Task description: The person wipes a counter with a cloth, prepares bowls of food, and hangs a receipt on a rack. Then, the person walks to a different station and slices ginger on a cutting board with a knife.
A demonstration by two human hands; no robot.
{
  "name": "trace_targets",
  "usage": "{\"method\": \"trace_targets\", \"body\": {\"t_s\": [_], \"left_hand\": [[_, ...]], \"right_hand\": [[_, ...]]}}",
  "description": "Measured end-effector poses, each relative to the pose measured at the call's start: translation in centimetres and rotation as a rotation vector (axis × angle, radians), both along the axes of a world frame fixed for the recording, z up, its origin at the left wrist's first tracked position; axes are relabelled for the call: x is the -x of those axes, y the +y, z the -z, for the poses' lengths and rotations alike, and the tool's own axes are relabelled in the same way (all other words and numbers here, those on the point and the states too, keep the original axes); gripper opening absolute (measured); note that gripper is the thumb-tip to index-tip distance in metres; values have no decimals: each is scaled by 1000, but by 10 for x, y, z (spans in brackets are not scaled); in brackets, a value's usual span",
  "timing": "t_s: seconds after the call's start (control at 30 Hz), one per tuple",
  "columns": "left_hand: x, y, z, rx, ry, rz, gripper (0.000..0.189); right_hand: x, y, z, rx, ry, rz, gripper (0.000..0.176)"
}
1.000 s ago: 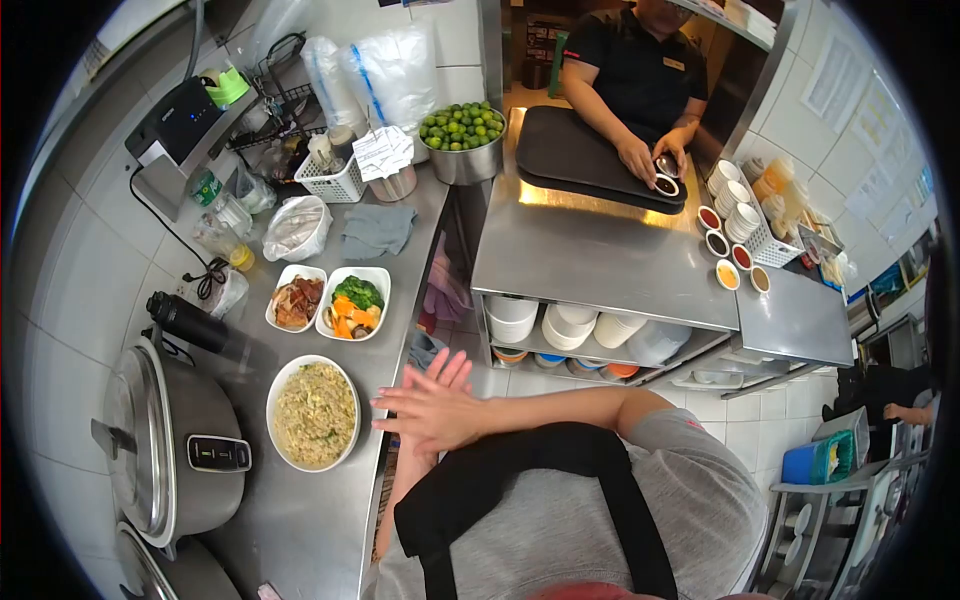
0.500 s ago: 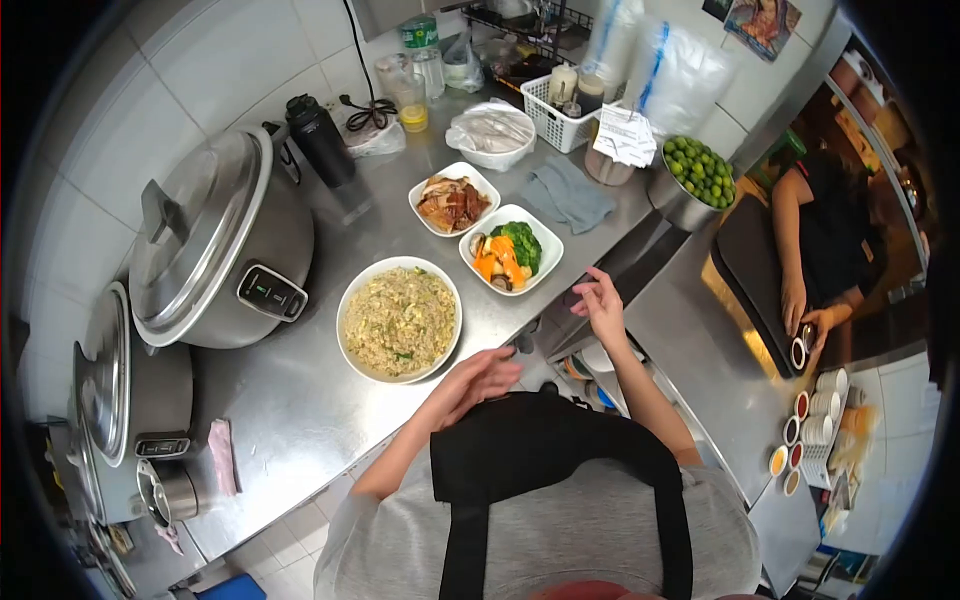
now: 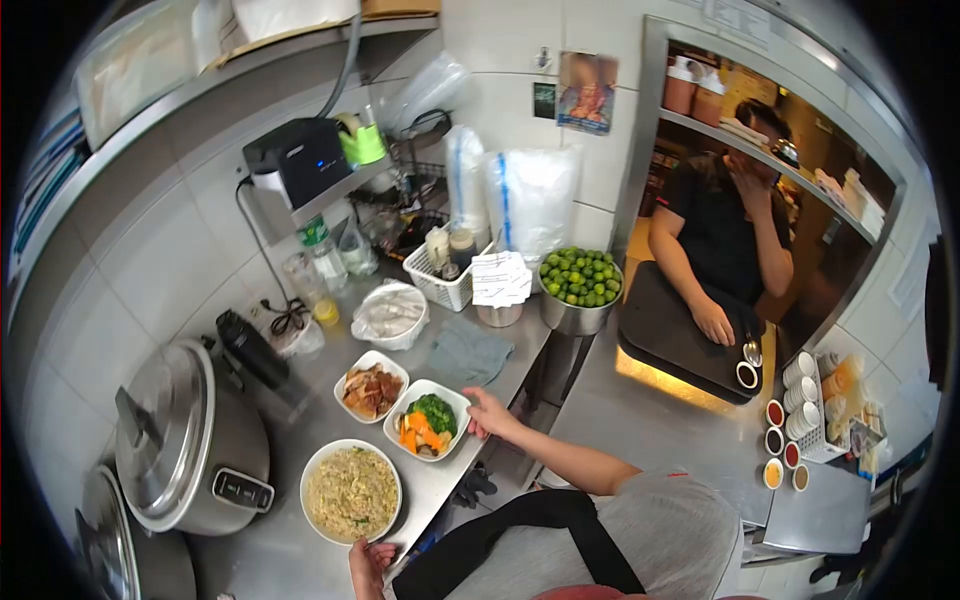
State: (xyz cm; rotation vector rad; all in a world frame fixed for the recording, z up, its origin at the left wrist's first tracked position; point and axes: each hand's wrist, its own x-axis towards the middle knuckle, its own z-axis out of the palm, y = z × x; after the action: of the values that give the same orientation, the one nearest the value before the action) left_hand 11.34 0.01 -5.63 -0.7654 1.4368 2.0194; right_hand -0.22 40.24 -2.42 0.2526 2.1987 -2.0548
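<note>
A white bowl of fried rice (image 3: 352, 492) rests on the steel counter (image 3: 262, 545). My left hand (image 3: 372, 566) is at its near rim, fingers spread and palm partly up; whether it touches the bowl is hard to tell. Farther back, my right hand (image 3: 488, 414) has its thumb and fingers at the right corner of a square white bowl of vegetables (image 3: 425, 424), with broccoli and orange slices in it. Beside that stands a second square bowl, holding sliced browned meat (image 3: 370, 390).
Rice cookers (image 3: 190, 430) and a black bottle (image 3: 250, 348) line the left. Behind the bowls lie a blue-grey cloth (image 3: 470, 350) and a plastic-covered bowl (image 3: 390, 314). Green limes (image 3: 580, 277) fill a metal pot. Across the pass, a person (image 3: 725, 230) leans on a black tray (image 3: 670, 330).
My right hand has come to the vegetable bowl, my left to the rice bowl's near rim. The view has tilted up and right. The other person has raised one hand to the head.
</note>
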Motion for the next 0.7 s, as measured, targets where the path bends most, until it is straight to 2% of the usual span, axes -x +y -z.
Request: {"method": "trace_targets", "body": {"t_s": [0.1,0.27,0.33,0.43,0.47,0.53,0.57,0.63,0.67,0.7], "left_hand": [[22,-5,22,-67,46,21,60],[57,-2,60,-82,58,-27,52],[65,2,71,-106,123,-108,60],[56,27,44,-12,208,-20,71],[57,36,38,-16,213,-9,71],[56,56,26,-154,158,296,78],[52,80,7,-142,147,388,78],[33,133,-46,-72,191,508,57],[34,153,-60,5,330,649,54],[35,170,-70,83,469,785,52]], "right_hand": [[0,-1,-3,-38,6,-2,47],[-4,-1,-1,24,-21,7,48],[-5,5,1,26,-6,-29,49],[-14,27,-15,24,29,-99,53],[-18,42,-30,-61,82,-152,51],[-30,84,-75,-279,178,-229,45],[-33,113,-104,-412,220,-255,41],[-31,171,-156,-489,175,-260,37],[-29,198,-187,-424,99,-253,37],[-28,221,-219,-524,120,-248,41]]}}
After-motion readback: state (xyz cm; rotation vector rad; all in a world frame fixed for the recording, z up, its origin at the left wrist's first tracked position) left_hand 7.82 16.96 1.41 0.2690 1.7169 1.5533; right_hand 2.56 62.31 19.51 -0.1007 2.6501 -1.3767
